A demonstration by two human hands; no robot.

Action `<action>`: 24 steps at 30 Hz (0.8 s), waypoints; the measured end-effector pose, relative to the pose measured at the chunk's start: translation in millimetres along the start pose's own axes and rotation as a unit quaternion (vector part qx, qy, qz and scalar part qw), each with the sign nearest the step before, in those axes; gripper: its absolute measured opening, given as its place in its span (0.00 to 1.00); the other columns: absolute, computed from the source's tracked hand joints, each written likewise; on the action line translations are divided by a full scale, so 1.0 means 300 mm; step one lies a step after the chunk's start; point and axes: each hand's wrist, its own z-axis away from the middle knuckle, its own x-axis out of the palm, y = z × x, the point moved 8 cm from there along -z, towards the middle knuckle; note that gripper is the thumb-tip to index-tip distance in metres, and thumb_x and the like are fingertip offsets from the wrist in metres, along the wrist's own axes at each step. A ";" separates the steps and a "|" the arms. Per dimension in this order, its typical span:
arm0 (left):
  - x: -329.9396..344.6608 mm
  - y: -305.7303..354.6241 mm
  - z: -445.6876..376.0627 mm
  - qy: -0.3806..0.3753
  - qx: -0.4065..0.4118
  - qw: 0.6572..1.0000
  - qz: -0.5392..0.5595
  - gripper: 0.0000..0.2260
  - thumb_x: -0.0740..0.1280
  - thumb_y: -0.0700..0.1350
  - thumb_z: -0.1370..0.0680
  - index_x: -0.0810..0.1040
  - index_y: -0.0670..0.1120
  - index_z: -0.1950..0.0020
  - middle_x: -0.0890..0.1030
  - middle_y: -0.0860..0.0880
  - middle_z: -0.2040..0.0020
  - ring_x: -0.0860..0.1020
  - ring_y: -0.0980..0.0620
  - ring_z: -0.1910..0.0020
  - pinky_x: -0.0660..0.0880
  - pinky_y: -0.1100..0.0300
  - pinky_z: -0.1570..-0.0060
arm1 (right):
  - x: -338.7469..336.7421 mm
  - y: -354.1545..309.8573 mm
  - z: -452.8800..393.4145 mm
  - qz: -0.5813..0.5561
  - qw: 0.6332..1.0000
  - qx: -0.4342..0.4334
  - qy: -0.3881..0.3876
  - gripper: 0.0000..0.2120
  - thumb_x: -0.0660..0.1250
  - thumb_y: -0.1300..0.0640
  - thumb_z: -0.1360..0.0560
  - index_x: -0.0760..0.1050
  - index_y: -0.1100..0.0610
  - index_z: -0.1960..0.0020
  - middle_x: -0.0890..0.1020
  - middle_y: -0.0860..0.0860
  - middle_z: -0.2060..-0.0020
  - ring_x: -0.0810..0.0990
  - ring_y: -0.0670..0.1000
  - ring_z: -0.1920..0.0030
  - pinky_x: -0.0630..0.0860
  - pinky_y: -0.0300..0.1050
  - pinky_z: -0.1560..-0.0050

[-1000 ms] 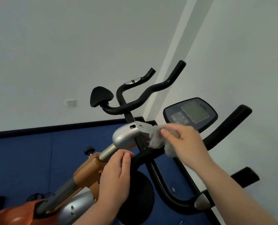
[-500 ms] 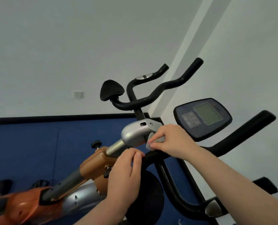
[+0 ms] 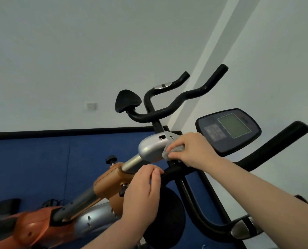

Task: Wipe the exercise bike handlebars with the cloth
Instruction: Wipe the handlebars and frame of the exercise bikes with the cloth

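Observation:
The exercise bike's black handlebars (image 3: 275, 142) spread from a silver clamp housing (image 3: 149, 148) on an orange frame. My right hand (image 3: 191, 150) is shut on a small grey cloth (image 3: 169, 150) and presses it against the right side of the silver housing, just above the bar's centre. My left hand (image 3: 142, 191) grips the near part of the black bar below the housing, covering it. Most of the cloth is hidden under my fingers.
The bike's console (image 3: 228, 130) with a grey screen sits right of my right hand. A black round pad (image 3: 169, 212) and a curved lower bar (image 3: 200, 212) lie below. Behind are white walls, a wall socket (image 3: 90, 106) and blue matting (image 3: 42, 159).
My right hand with the cloth slid left from near the console onto the silver housing's side. My left hand kept its grip on the bar. The view shifted slightly.

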 end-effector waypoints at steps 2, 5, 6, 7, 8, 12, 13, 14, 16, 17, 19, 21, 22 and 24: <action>-0.001 0.003 0.002 0.005 -0.002 1.000 0.003 0.11 0.53 0.52 0.21 0.74 0.59 0.56 0.76 0.63 0.56 0.75 0.63 0.54 0.71 0.66 0.61 | 0.008 -0.018 -0.004 -0.004 0.999 -0.005 0.038 0.07 0.73 0.48 0.31 0.83 0.42 0.53 0.83 0.47 0.56 0.78 0.46 0.53 0.74 0.41 0.49; 0.001 0.005 0.007 0.001 0.004 1.000 0.011 0.11 0.54 0.51 0.21 0.75 0.58 0.56 0.77 0.60 0.59 0.76 0.63 0.54 0.71 0.67 0.59 | 0.007 -0.007 0.013 0.019 1.000 -0.004 0.015 0.07 0.73 0.46 0.31 0.83 0.41 0.53 0.83 0.46 0.56 0.79 0.47 0.54 0.74 0.41 0.52; 0.001 0.005 0.005 -0.003 0.002 1.000 0.013 0.11 0.53 0.51 0.21 0.75 0.58 0.56 0.77 0.60 0.59 0.76 0.63 0.54 0.71 0.66 0.59 | 0.010 -0.003 0.016 0.029 0.999 -0.007 -0.019 0.07 0.73 0.46 0.32 0.83 0.40 0.54 0.83 0.45 0.57 0.79 0.46 0.55 0.74 0.40 0.54; 0.001 0.005 0.003 -0.008 -0.001 1.000 0.013 0.11 0.53 0.52 0.21 0.74 0.59 0.56 0.77 0.60 0.59 0.76 0.63 0.55 0.72 0.66 0.59 | 0.014 -0.003 0.015 0.040 0.998 -0.009 -0.054 0.06 0.74 0.46 0.33 0.83 0.39 0.56 0.83 0.43 0.58 0.79 0.44 0.56 0.73 0.38 0.57; 0.004 0.005 0.002 -0.011 -0.002 1.000 0.010 0.11 0.52 0.53 0.22 0.74 0.59 0.56 0.77 0.59 0.59 0.76 0.63 0.55 0.72 0.65 0.59 | 0.015 -0.006 0.011 0.052 0.996 -0.011 -0.076 0.06 0.74 0.46 0.33 0.83 0.39 0.56 0.82 0.42 0.60 0.78 0.44 0.57 0.72 0.36 0.60; 0.007 0.001 -0.001 -0.003 0.005 1.000 -0.007 0.11 0.51 0.54 0.22 0.73 0.59 0.57 0.77 0.60 0.59 0.75 0.63 0.54 0.70 0.69 0.58 | 0.027 -0.023 -0.033 0.052 0.999 -0.006 -0.009 0.07 0.73 0.44 0.32 0.84 0.42 0.55 0.80 0.45 0.61 0.78 0.46 0.58 0.69 0.38 0.59; 0.006 -0.001 0.000 0.002 0.004 1.000 -0.003 0.12 0.51 0.54 0.22 0.73 0.60 0.57 0.77 0.61 0.59 0.75 0.64 0.54 0.69 0.70 0.57 | 0.033 -0.025 -0.032 0.043 0.999 -0.009 0.024 0.07 0.72 0.45 0.31 0.84 0.43 0.54 0.80 0.45 0.61 0.78 0.47 0.57 0.69 0.39 0.58; 0.005 -0.002 0.002 0.006 0.002 1.000 0.002 0.12 0.51 0.54 0.22 0.73 0.60 0.57 0.77 0.61 0.59 0.75 0.64 0.55 0.69 0.72 0.57 | 0.040 -0.028 -0.025 0.039 0.998 -0.016 0.048 0.07 0.71 0.45 0.30 0.83 0.43 0.53 0.78 0.45 0.61 0.78 0.48 0.56 0.69 0.39 0.57; 0.007 -0.001 0.006 0.002 0.001 1.000 0.005 0.11 0.52 0.53 0.22 0.74 0.59 0.56 0.77 0.60 0.60 0.76 0.64 0.55 0.69 0.71 0.58 | 0.042 -0.023 -0.003 0.025 0.998 -0.019 0.059 0.08 0.70 0.47 0.28 0.83 0.45 0.51 0.77 0.44 0.59 0.78 0.48 0.54 0.71 0.42 0.54; 0.007 0.001 0.006 -0.003 0.001 1.000 0.003 0.11 0.52 0.52 0.21 0.74 0.59 0.56 0.77 0.60 0.60 0.76 0.64 0.56 0.70 0.69 0.59 | 0.032 -0.017 0.012 0.002 0.998 -0.016 0.060 0.08 0.70 0.48 0.28 0.83 0.45 0.50 0.79 0.45 0.57 0.78 0.48 0.53 0.73 0.42 0.51; 0.007 0.004 0.005 -0.013 -0.002 1.000 0.005 0.11 0.53 0.52 0.21 0.74 0.59 0.56 0.77 0.59 0.60 0.76 0.63 0.56 0.71 0.66 0.61 | -0.022 0.003 0.063 -0.087 0.990 -0.009 0.112 0.07 0.70 0.50 0.27 0.83 0.46 0.50 0.81 0.44 0.55 0.78 0.43 0.52 0.73 0.37 0.49; 0.009 0.006 0.006 -0.013 -0.003 1.000 0.012 0.10 0.53 0.52 0.21 0.74 0.59 0.55 0.78 0.59 0.60 0.76 0.64 0.56 0.70 0.66 0.61 | -0.099 0.035 0.161 -0.168 0.960 0.000 0.224 0.06 0.71 0.52 0.27 0.82 0.46 0.51 0.81 0.41 0.56 0.78 0.39 0.53 0.72 0.28 0.52; 0.011 0.004 0.007 -0.007 -0.008 1.000 0.018 0.11 0.53 0.52 0.21 0.74 0.59 0.55 0.78 0.60 0.60 0.76 0.64 0.56 0.70 0.66 0.60 | -0.120 0.051 0.217 -0.187 0.946 0.008 0.266 0.05 0.70 0.53 0.27 0.82 0.47 0.51 0.81 0.41 0.56 0.78 0.38 0.53 0.72 0.27 0.53; 0.013 -0.008 0.011 0.005 -0.029 0.999 0.034 0.11 0.54 0.51 0.20 0.75 0.58 0.55 0.78 0.60 0.59 0.76 0.64 0.56 0.71 0.65 0.58 | -0.114 0.075 0.313 -0.187 0.933 0.031 0.307 0.06 0.68 0.52 0.26 0.81 0.48 0.49 0.80 0.40 0.54 0.77 0.38 0.52 0.70 0.25 0.53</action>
